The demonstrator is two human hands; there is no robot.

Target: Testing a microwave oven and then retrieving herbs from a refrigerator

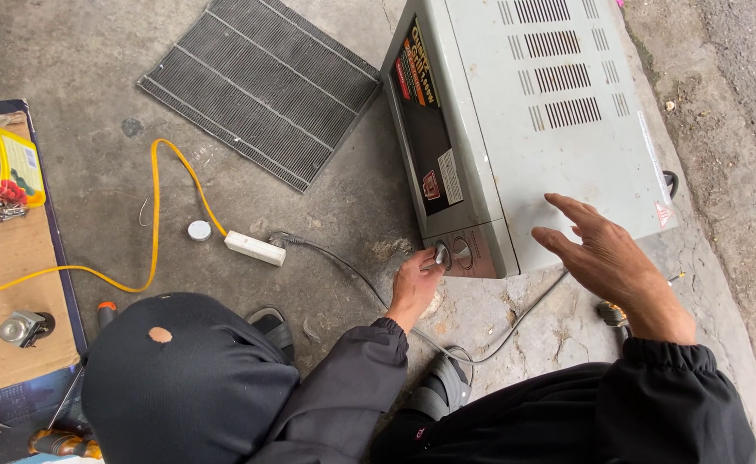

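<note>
My left hand [414, 283] pinches a round silver knob [440, 254] on the grey metal microwave [524, 129] at centre right. My right hand [606, 258] hovers open, fingers spread, over its smooth slotted casing. A dark rectangular label [421, 112] covers its front.

grey microwave oven [515, 129], on concrete, upright

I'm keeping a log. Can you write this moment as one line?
left hand: pinching a knob | right hand: open, over microwave oven | power strip: on ground
</note>
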